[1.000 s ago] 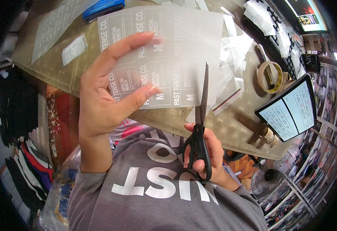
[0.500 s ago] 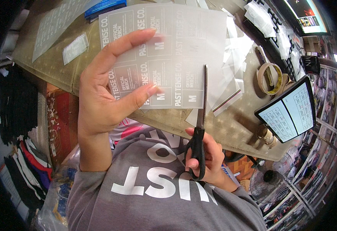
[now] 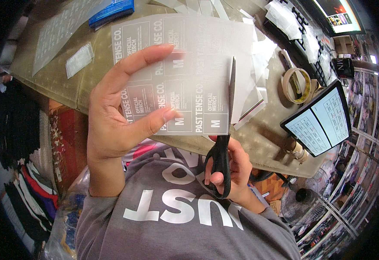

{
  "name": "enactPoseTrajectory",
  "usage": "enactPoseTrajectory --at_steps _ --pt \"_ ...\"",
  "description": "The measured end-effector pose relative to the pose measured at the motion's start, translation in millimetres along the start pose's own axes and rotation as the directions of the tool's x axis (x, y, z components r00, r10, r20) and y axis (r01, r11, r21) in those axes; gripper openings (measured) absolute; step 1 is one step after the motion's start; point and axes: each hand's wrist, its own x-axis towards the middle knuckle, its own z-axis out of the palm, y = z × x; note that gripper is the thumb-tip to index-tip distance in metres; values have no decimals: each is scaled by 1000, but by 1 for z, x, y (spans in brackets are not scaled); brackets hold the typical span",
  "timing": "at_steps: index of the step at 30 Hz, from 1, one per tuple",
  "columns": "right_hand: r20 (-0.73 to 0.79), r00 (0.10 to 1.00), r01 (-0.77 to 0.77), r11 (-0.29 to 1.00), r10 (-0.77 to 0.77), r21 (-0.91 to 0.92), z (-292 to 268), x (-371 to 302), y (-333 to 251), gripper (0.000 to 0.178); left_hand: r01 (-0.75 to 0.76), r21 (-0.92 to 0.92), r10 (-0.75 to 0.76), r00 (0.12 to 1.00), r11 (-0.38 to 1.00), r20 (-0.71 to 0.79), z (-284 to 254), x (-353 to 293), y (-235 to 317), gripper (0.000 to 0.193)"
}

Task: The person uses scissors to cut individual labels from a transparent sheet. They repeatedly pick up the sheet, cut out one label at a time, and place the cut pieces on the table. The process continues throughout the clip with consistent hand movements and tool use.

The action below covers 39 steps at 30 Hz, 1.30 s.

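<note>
The sheet point(image 3: 183, 82) and the left hand point(image 3: 111, 112) had come a little toward 6 o'clock, while the scissors point(image 3: 225, 143) had pushed toward 12, so their blades lay further along the sheet's 3 o'clock side. The view had also swung slightly.

The sheet was held up just off 12 o'clock, above the table point(image 3: 267, 143). The left hand had its thumb and forefinger spread wide across the front, with another finger showing faintly behind, so it was clamped on the sheet. The right hand point(image 3: 240, 169), toward 5 o'clock, was closed around the black handles.

The cut seemed well started, running between the last printed column and a blank margin; whether any of that strip was already loose could not be told. The printed blocks were still joined, so separating them appeared left over. At 10 o'clock lay a small pale piece point(image 3: 79, 60) beside a larger printed sheet point(image 3: 64, 34), apparently uncut, and scraps point(image 3: 262, 56) between 1 and 2 suggested earlier trimming.
</note>
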Motion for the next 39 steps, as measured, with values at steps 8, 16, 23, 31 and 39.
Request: enactPoseTrajectory --at_steps 8,16,23,31,39 --pt "-27 999 -32 996 30 -80 -2 -3 -1 78 30 49 -31 999 998 13 0 4 2 70" --pt "-148 989 41 997 -30 70 0 2 0 71 75 -77 -73 997 994 27 13 3 0 61" --pt "-197 979 -37 995 54 88 -6 -3 3 71 99 -61 -94 992 993 81 20 7 -6 58" --pt "-280 953 -108 993 117 46 -11 0 2 78 139 5 -138 979 990 152 22 5 -5 56" --pt "-473 875 -100 994 107 40 -23 17 -11 80 214 -46 -211 975 976 69 19 2 -6 53"
